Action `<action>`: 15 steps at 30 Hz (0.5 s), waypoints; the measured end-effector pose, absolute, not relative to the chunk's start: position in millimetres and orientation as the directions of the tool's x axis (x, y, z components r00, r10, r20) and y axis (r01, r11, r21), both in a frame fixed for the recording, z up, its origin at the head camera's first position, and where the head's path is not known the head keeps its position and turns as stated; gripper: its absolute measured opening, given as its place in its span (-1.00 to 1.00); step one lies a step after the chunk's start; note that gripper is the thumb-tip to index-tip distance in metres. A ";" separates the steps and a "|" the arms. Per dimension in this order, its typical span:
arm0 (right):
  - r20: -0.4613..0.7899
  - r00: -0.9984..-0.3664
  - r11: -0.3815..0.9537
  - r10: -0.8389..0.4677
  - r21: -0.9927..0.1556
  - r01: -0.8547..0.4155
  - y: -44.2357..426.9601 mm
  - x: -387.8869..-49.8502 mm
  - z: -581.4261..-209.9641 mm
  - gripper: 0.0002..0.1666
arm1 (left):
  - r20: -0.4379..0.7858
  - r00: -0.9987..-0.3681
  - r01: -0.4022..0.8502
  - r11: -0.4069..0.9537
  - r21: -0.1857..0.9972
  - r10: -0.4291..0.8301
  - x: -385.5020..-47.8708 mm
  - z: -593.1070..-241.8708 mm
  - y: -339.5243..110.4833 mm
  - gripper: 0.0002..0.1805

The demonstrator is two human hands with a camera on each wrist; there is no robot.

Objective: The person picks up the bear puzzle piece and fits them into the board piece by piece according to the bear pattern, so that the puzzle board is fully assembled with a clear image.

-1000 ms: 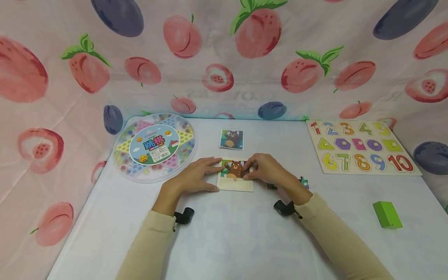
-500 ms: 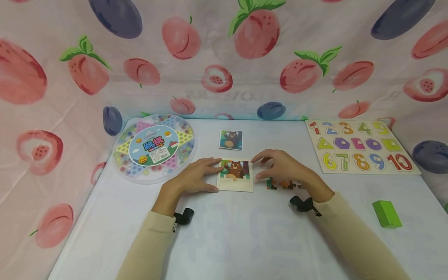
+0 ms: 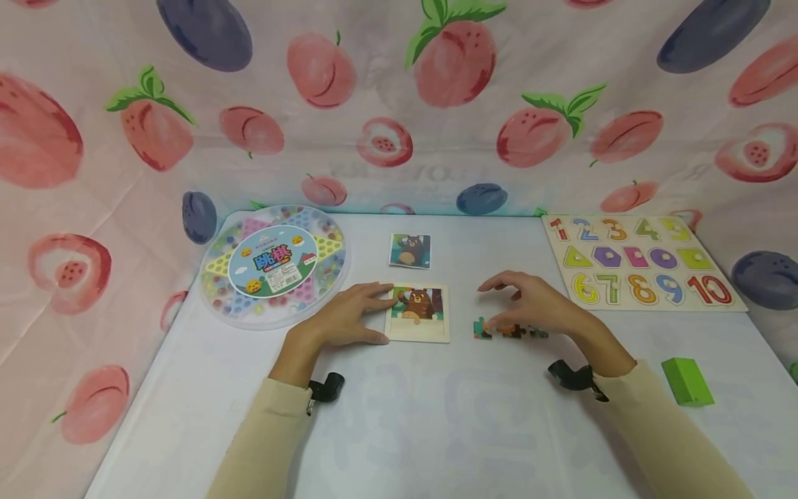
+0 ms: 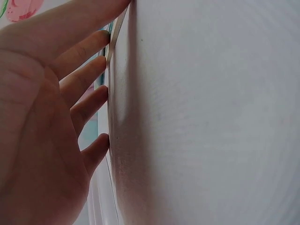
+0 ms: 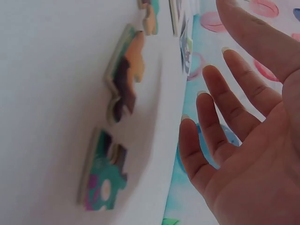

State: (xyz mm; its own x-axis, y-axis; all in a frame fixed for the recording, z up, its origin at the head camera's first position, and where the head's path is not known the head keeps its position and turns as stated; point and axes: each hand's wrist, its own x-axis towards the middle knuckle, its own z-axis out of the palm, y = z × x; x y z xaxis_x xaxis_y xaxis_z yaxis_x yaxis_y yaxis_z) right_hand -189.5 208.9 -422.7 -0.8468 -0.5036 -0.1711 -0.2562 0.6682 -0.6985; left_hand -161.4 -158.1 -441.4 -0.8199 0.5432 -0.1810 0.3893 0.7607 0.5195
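A square wooden jigsaw tray (image 3: 418, 333) lies mid-table, its upper part filled with a brown bear picture and its lower strip bare wood. My left hand (image 3: 350, 316) rests at its left side, fingers spread, fingertips and thumb touching the edge. To the right of the tray my right hand (image 3: 541, 302) hovers with loosely bent fingers and nothing in them. Below it lie loose jigsaw pieces: a green-edged one (image 3: 479, 328), a brown-orange one (image 3: 514, 332) partly under the thumb, and a teal one with a white flower (image 5: 105, 180). Thumb contact I cannot tell.
Behind the tray lies a small bear picture card (image 3: 410, 251). A round Chinese checkers box (image 3: 215, 308) stands at the back left. A number-and-shape puzzle board (image 3: 648, 277) lies at the back right, with a green block (image 3: 688, 382) nearer the front.
My right hand has released a piece at the tray's upper right and moved right, over the loose pieces. The left hand has stayed at the tray's edge.
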 end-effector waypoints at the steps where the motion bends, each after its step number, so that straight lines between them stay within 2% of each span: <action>1: -0.175 -0.847 0.671 -0.502 -0.697 -0.254 210.2 -188.7 -423.9 -0.32 | -0.183 -0.820 0.388 0.761 0.520 0.543 -161.3 -441.7 -158.2 -0.18; 15: -0.087 -0.807 0.639 -0.584 -0.662 -0.391 211.8 -182.4 -447.0 -0.37 | -0.171 -0.821 0.388 0.752 0.532 0.545 -161.2 -442.3 -158.2 -0.18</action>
